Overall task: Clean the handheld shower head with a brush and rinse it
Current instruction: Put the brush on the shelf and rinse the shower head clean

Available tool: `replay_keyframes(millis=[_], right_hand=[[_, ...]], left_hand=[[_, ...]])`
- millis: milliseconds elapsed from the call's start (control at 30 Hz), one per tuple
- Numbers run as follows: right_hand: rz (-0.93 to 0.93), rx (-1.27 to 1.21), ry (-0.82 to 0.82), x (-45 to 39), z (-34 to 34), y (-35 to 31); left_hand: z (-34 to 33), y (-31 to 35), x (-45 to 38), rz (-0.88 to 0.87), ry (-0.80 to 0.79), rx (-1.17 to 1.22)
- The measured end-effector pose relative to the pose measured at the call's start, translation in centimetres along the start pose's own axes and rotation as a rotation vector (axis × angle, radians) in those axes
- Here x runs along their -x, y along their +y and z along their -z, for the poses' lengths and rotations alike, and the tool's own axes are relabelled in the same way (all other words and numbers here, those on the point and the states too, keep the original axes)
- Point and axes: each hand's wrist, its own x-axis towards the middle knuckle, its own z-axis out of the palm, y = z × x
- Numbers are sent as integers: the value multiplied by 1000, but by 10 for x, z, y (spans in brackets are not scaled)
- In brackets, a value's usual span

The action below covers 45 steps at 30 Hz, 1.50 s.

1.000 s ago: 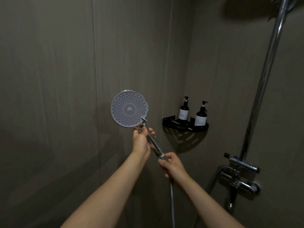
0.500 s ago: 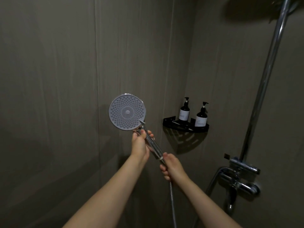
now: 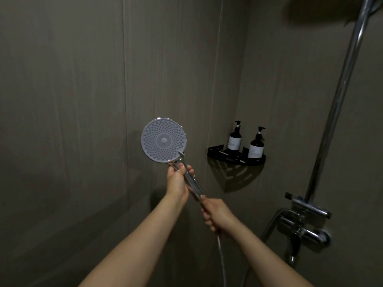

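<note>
Shower corner with dark tiled walls. A black corner shelf (image 3: 236, 159) carries two dark pump bottles with white labels (image 3: 234, 139), (image 3: 256, 146); a chrome riser pipe (image 3: 339, 104) rises above the chrome mixer valve (image 3: 304, 224) at right. The round grey-faced handheld shower head with chrome handle (image 3: 164, 140) is held up before the wall, nozzle face toward the camera. Left hand (image 3: 178, 181) grips the handle's upper part, fingers curled around it. Right hand (image 3: 216, 214) grips the handle's lower end, fingers closed; the metal hose (image 3: 222, 264) hangs below.

The shower head (image 3: 163, 140) has tipped slightly left and lower as both hands turn its handle.
</note>
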Motion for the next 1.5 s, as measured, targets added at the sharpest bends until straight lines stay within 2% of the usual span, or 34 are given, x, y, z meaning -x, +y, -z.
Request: replay_keyframes(millis=[33,100,133,200,267,367,433,533,600,633,667,767,800,867,900,967,1067,1100,1133,1200,1300,1367,1433,1500], right_hand=[[-106,-164,-78,2,0,-2],[-119,-223,-82,3,1,-2],[-50,-121,-26,4,0,-3],[133,248,155,4,-1,-4],[217,515,312,4,-1,-5],[226,646,315,2,-5,-5],[139,471,194,-1,-2,-5],[-149,-171,-163,4,3,-8],[-194,-373,-221,6,6,-6],[-148,-342,-173,4,6,-5],[-79,-207,-79,3,3,-7],[95,471,292,2,-2,-7],[97,575,345,3,-5,-8],[91,628,362,2,-9,-7],[82,608,329,1,-9,-8],[29,399,153,0,-3,-9],[-293,-102,-282,5,10,-12],[-356,-237,-369,5,14,-11],[-361,-314,-389,7,15,-11],[-287,-299,-279,7,12,-12],[-38,279,143,9,2,-13],[47,541,362,11,-4,-13],[64,598,397,11,-8,-15],[4,443,188,9,0,-14]], left_hand=[[1,0,0,3,0,1],[2,1,-2,14,-3,6],[2,1,-2,21,-1,4],[2,1,-2,19,15,-1],[0,-1,1,16,33,9],[-1,-3,3,8,32,9],[0,-2,4,4,13,-23],[0,-2,5,17,-27,-40],[-3,-1,5,18,-41,-41],[-4,0,5,11,-34,-41],[-6,0,3,-1,-19,-40],[-7,-3,0,-39,30,-33],[-7,-4,0,-43,39,-33],[-6,-8,3,-45,40,-57],[-5,-9,4,-45,32,-75],[-3,-7,6,-30,-4,-87],[-2,-5,5,39,-107,-32],[-3,-4,5,53,-130,-16],[-5,-4,5,56,-133,-10],[-8,-3,5,37,-99,-27],[-9,-4,8,-8,-23,-60],[-9,-6,10,-14,2,-42],[-8,-9,11,-7,-4,-34],[-6,-9,11,25,-59,-55]])
